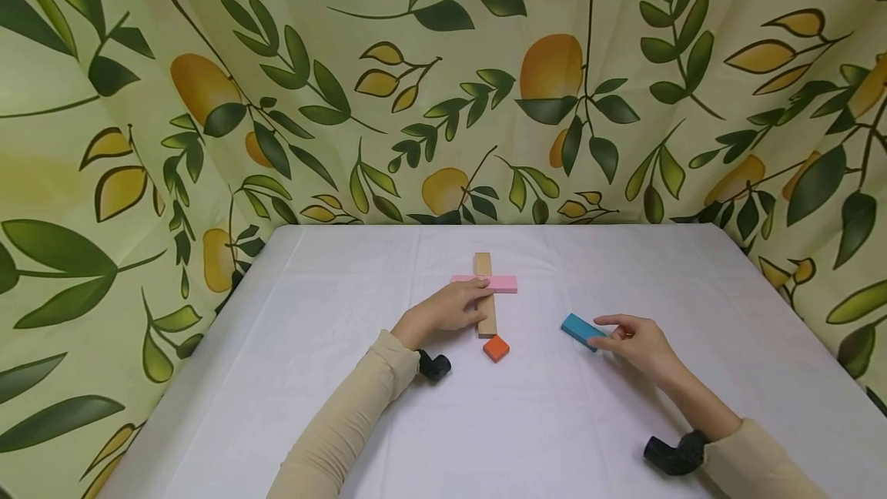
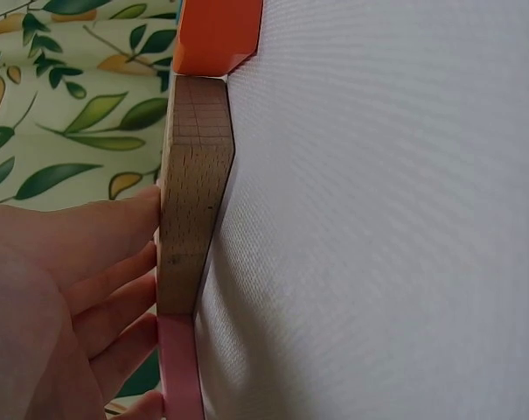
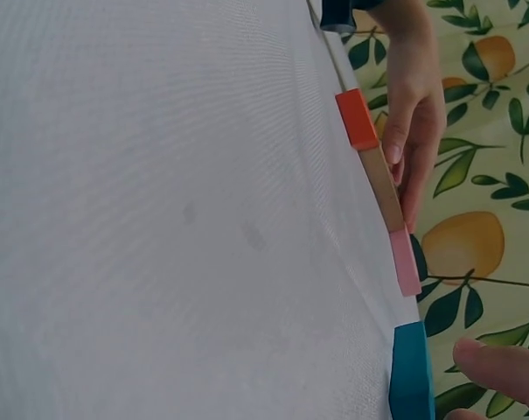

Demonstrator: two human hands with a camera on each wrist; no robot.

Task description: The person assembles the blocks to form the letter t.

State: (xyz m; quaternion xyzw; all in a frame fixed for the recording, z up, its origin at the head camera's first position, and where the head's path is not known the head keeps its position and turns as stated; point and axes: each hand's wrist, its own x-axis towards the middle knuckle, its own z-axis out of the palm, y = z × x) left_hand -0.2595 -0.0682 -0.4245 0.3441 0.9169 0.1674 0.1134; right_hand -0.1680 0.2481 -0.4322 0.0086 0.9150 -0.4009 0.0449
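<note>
My left hand (image 1: 449,308) lies over a plain wooden block (image 1: 488,320) and a pink block (image 1: 504,284), its fairly straight fingertips on their upper faces. The pink block lies crosswise, with another stretch of plain wood (image 1: 482,262) beyond it. An orange block (image 1: 496,349), turned cornerwise, sits at the near end of this line. To the right, a blue block (image 1: 579,329) lies slanted on the table. My right hand (image 1: 640,343) is at the blue block's near right end, thumb and index finger spread. In the right wrist view a fingertip (image 3: 470,352) shows apart from the blue block.
A white cloth (image 1: 333,291) covers the table. Behind it and at both sides hangs a curtain (image 1: 388,160) printed with leaves and fruit. Black devices are worn on the left wrist (image 1: 435,366) and right wrist (image 1: 675,454).
</note>
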